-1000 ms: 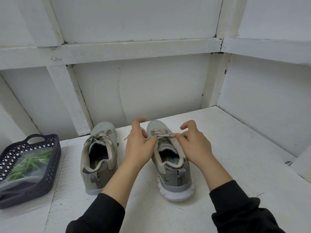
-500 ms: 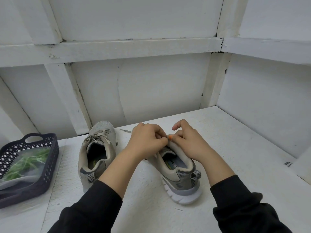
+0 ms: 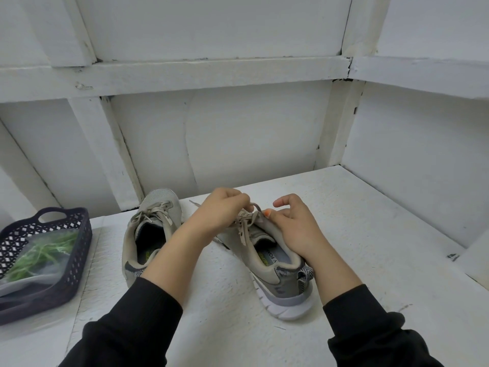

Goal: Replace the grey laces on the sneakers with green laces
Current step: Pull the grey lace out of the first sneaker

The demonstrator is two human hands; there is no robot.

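Grey lace point(image 3: 244, 225) on the nearer sneaker point(image 3: 280, 271) is what both hands are busy with (a loose end hangs over the shoe's inner side, so the bow looks undone). The left hand point(image 3: 222, 211) has its fingers curled and pinches a raised loop of that lace just above the top eyelets. The right hand point(image 3: 295, 229) lies along the shoe's outer collar with its thumb tip against the lacing. Its fingers hide the contact, so I cannot tell whether it pinches a strand or only steadies the shoe.

This sneaker sits on the white surface point(image 3: 370, 234) with its heel toward the person and off to the right. Its toe points away and to the left, hidden under the hands. The lace rows therefore cross the shoe's long axis. Judging from that, each pull should go up and sideways out of an eyelet, working from the collar toward the toe. The left hand already has the strand.

The other sneaker point(image 3: 150, 229) stands just beside it on the left, toe away, its grey lace not yet removed. The green laces point(image 3: 39, 252) lie in a clear bag inside the dark basket point(image 3: 66, 211) at the far left, well apart from both hands. The left hand is the nearer one for that reach.
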